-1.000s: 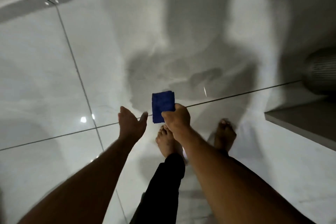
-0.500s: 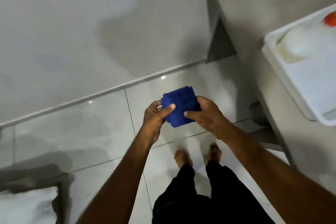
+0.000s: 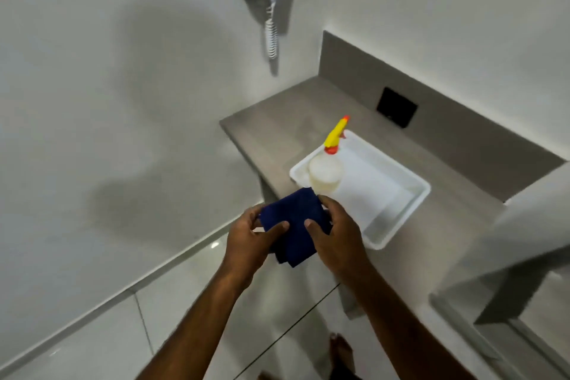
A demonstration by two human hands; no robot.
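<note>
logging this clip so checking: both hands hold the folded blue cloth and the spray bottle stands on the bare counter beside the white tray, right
Not quite: the head view shows the spray bottle standing inside the white tray, not beside it on the counter. The left hand and right hand do both hold the folded blue cloth.

Dim indoor light from above and behind. Broad soft shadow cast on the plain pale wall (image 3: 138, 86). Tiny glare spot on the glossy grey floor tile (image 3: 197, 293). Mild motion blur; folded dark blue cloth (image 3: 296, 225) almost black. Wide-angle bending near the edges.
</note>
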